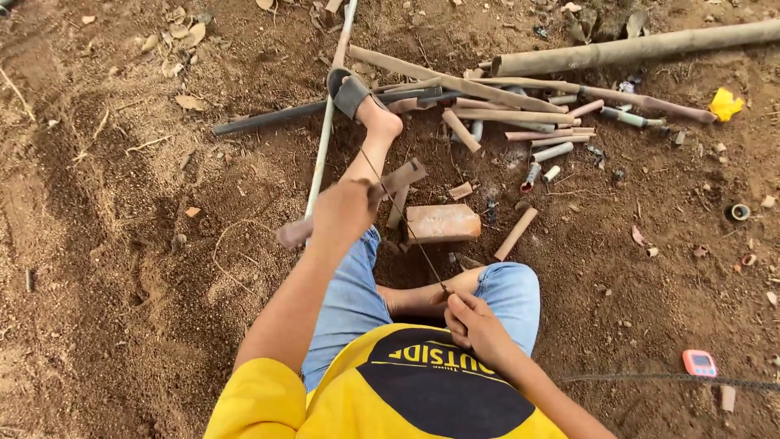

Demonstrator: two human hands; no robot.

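A thin blade (402, 219) is gripped at its ends by both hands, the left hand (341, 210) closed at the far end, the right hand (471, 321) pinching the near end. Its long axis runs diagonally between them, and the pipe (325, 138) lies just beyond the left fingers.

— Held in the left hand (343, 210)?
— Pale thin pipe (325, 130), long and straight, running away over the dirt, pinned under a sandalled foot; near end gripped and blurred.
— And in the right hand (474, 322)?
— Thin dark blade (404, 221), taut, slanting from the fingers up across the pipe's near end.
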